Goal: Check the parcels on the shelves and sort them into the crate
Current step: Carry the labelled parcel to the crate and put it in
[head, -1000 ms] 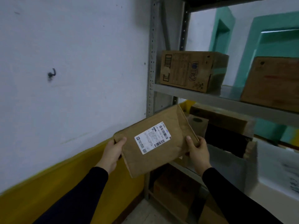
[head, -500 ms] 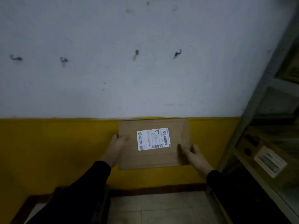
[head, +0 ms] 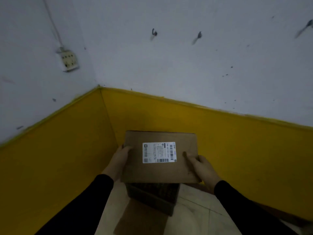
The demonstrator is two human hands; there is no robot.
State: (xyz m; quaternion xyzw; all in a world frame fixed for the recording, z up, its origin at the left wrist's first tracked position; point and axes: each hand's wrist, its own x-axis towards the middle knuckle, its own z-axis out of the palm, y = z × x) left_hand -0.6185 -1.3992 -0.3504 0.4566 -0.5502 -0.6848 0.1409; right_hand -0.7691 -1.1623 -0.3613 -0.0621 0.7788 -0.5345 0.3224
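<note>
- Parcel (head: 160,156): flat brown paper envelope, face up, held roughly level in the air above the crate. White shipping label (head: 159,152) with barcodes sits near its centre, text sideways. Gripped at left and right edges.
- Crate (head: 153,195): dark, open-topped, standing on the floor in the corner, partly hidden under the parcel; contents unclear.

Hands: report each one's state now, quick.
Left hand: holding the flat brown cardboard parcel by its left edge.
Right hand: holding the same parcel's right edge.
</note>
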